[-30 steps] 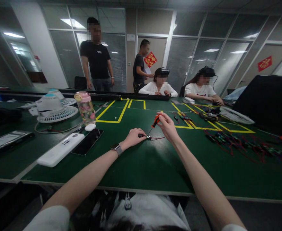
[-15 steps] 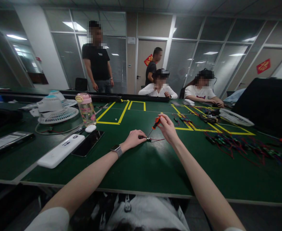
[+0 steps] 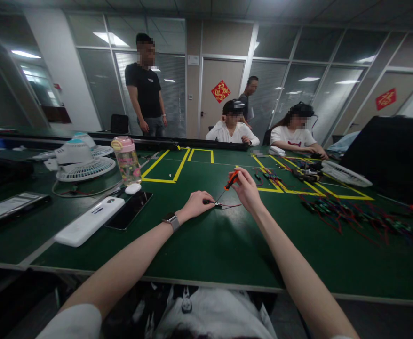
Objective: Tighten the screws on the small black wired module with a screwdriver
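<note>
A screwdriver [image 3: 231, 181] with an orange and black handle is gripped in the fingers of my right hand [image 3: 248, 192]. Its thin shaft slants down and left to a small circuit board [image 3: 218, 205] with thin wires trailing to the right. On the green table, my left hand [image 3: 196, 204] pinches the left side of this board, wrist resting low. The exact contact between the screwdriver's tip and the board is too small to make out.
To the left lie a white power bank [image 3: 90, 221], a black phone [image 3: 129, 210], a pink-lidded bottle [image 3: 126, 161] and white fan parts [image 3: 83, 162]. Many wired boards [image 3: 354, 212] are heaped at the right. Yellow tape [image 3: 159, 180] marks the table [image 3: 206, 254]. Several people are across it.
My hands, the screwdriver and the board have hardly moved. Behind, one walking person has shifted right, uncovering the red door sign; a seated person's raised hand has moved.
</note>
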Demonstrator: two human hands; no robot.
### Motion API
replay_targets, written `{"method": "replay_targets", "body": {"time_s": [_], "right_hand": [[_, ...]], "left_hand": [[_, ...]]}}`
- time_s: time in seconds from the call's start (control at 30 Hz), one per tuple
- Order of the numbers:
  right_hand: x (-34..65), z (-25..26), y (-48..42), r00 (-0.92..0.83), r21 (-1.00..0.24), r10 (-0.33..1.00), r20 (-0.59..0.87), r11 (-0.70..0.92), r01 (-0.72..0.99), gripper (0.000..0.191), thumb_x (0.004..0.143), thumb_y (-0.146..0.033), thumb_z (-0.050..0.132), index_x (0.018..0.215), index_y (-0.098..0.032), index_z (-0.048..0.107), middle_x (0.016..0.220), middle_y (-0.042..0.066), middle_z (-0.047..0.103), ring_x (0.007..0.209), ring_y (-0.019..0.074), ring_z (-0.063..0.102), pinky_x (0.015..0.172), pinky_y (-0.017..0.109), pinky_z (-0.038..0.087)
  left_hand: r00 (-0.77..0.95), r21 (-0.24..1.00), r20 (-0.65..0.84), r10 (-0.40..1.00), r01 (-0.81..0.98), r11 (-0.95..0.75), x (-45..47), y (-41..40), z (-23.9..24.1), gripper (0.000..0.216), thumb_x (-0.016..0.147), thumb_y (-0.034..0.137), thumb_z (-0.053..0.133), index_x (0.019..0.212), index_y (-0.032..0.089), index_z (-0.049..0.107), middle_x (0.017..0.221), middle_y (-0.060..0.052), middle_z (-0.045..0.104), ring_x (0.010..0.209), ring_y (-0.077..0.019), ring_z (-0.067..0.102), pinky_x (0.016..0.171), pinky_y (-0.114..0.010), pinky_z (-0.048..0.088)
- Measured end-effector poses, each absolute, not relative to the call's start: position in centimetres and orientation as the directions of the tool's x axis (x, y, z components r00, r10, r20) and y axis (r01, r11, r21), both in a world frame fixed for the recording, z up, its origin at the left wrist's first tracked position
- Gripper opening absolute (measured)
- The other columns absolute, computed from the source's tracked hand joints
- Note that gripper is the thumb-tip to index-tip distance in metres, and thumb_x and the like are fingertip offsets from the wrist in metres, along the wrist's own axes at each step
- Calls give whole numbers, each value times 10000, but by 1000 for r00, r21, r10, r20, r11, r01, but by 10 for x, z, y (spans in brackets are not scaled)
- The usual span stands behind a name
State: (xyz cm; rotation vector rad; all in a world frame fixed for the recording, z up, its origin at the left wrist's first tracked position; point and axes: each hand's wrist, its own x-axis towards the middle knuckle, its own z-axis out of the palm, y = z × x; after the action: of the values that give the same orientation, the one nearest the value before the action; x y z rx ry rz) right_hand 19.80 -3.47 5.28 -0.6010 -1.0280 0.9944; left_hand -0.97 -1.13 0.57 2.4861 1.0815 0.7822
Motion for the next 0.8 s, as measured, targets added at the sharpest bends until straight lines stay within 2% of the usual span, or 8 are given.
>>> {"method": "replay_targets", "body": {"time_s": [0.13,0.3,0.4,0.57,0.7,0.8], "right_hand": [[199,53,-35,158,-805,893,421,448,-390,383,667,-504,891,942,-289,733,801,-23,686,774,164,649,760,327,559],[199,55,-37,116,-791,899,423,428,-438,434,662,-524,899,991,-292,736,902,5,748,872,187,691,824,353,567],[197,54,-37,113,-790,901,418,422,-445,418,675,-531,891,981,-297,729,926,-1,748,889,186,685,800,348,571],[198,52,-36,118,-809,886,449,459,-367,365,719,-519,860,974,-295,726,806,-23,699,806,174,660,798,357,566],[199,53,-36,95,-823,883,459,463,-330,398,750,-533,827,1051,-293,724,911,18,743,916,213,704,885,406,559],[198,54,-36,89,-824,883,461,463,-326,408,766,-549,808,1069,-292,716,952,34,754,964,232,713,884,414,561]], "left_hand": [[564,478,350,748,579,-660,-9,-12,7,161,939,337,699,986,255,829,1135,-29,776,1065,-232,685,993,-354,488],[563,469,335,756,596,-652,-10,-12,7,160,941,321,701,1016,252,824,1161,-23,771,1090,-235,674,1016,-366,471],[561,472,330,759,598,-648,-10,-12,7,165,943,326,699,1017,249,824,1167,-25,768,1094,-234,672,1013,-363,473],[566,472,334,754,592,-654,-10,-13,8,179,950,345,685,1008,250,826,1165,-29,769,1089,-237,675,1028,-380,470],[567,474,336,753,589,-655,-11,-15,9,183,950,354,682,1011,258,826,1166,-31,769,1086,-238,677,1009,-373,487],[565,475,335,754,590,-653,-11,-15,10,179,947,352,687,1007,257,827,1161,-31,771,1080,-235,678,1008,-369,488]]}}
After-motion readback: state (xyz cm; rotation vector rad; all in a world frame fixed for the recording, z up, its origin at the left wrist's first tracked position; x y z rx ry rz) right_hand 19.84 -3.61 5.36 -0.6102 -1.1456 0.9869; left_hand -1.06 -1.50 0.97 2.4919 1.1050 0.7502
